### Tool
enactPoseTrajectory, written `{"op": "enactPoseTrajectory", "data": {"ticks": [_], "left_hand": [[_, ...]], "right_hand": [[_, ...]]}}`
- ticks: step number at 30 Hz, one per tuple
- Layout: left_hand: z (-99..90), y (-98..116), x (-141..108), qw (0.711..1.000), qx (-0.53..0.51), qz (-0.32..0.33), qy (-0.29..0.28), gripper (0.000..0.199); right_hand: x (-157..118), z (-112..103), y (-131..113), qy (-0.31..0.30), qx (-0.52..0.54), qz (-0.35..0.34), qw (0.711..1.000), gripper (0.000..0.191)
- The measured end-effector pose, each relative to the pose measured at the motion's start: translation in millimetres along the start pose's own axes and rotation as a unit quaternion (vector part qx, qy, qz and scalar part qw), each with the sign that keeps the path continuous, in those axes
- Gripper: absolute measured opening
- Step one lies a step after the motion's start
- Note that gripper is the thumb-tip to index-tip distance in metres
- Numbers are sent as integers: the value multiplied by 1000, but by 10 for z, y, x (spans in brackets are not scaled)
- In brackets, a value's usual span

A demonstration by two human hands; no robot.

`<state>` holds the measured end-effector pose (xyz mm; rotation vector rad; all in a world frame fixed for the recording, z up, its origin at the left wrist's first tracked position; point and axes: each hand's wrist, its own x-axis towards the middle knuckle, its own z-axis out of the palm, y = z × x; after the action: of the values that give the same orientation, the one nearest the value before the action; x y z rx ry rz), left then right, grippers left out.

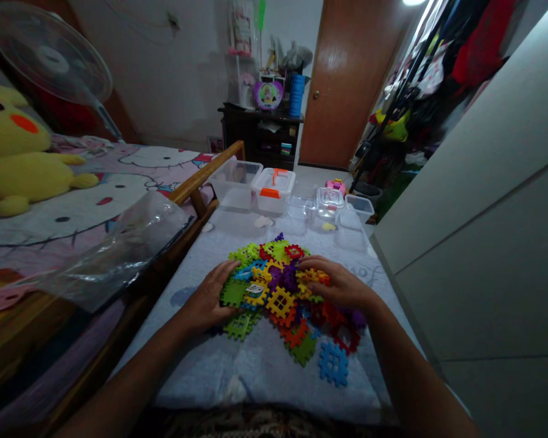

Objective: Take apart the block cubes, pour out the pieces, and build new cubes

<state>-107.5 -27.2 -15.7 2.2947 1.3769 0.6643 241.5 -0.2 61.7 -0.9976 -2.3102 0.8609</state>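
At the far left, a yellow plush toy point(22, 155) sits on a bed point(132, 159) with a cat-face sheet, below a fan point(50, 58). A clear plastic bag point(119, 252) drapes near the wooden bed rail point(210, 173). The left hand point(210, 298) cups the left edge of the pile of interlocking plastic tiles point(274, 286), open, its fingers spread against green ones and clenching nothing. The pile lies mid-table on a pale patterned cloth point(265, 377), mixing green, yellow, orange, red, purple and blue; a yellow window tile point(281, 302) lies on its near side. Behind it stand a clear bin point(236, 188) and, just beside that, a box with orange latches point(274, 191). A light-blue window tile point(333, 364) lies at the near right edge. The right hand point(340, 285) curls over yellow and orange tiles on the pile's right side; in this dim view I cannot tell whether it grasps one. Small clear containers point(360, 208) stand beyond it, with a white cabinet point(484, 201) at far right.
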Motion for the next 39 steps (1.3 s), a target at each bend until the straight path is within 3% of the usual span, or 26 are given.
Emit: {"op": "enactPoseTrajectory", "data": {"ticks": [4, 6, 9, 13, 16, 19, 22, 24, 28, 36, 39], "left_hand": [[-34, -124, -31, 1000, 4, 0, -26, 104], [-120, -198, -67, 998, 14, -6, -66, 114], [-315, -238, -20, 995, 14, -30, -93, 111], [-461, 4, 398, 997, 38, -34, -52, 79], [-341, 320, 939, 994, 66, 7, -89, 65], [-74, 551, 1492, 983, 108, 1, -146, 61], [192, 629, 1889, 973, 117, 4, -199, 57], [305, 619, 2029, 968, 107, 21, -226, 48], [337, 559, 2052, 964, 89, 50, -246, 36], [180, 552, 1781, 963, 82, 59, -250, 38], [175, 549, 1704, 967, 106, 49, -227, 50]], "right_hand": [[-339, -264, 287, 179, -10, 153, 972, 34], [-474, -320, 480, 225, -35, 225, 948, 34], [-565, -250, 693, 252, -54, 281, 924, 37], [-497, -29, 746, 226, -28, 283, 932, 46], [-404, 95, 680, 208, -9, 261, 942, 45], [-353, 172, 615, 184, 21, 217, 958, 36], [-357, 226, 593, 183, 40, 179, 966, 32], [-375, 246, 599, 187, 41, 170, 967, 33], [-405, 242, 633, 191, 49, 178, 964, 39], [-436, 191, 745, 253, 89, 219, 938, 41], [-454, 166, 762, 272, 73, 229, 932, 38]]}}
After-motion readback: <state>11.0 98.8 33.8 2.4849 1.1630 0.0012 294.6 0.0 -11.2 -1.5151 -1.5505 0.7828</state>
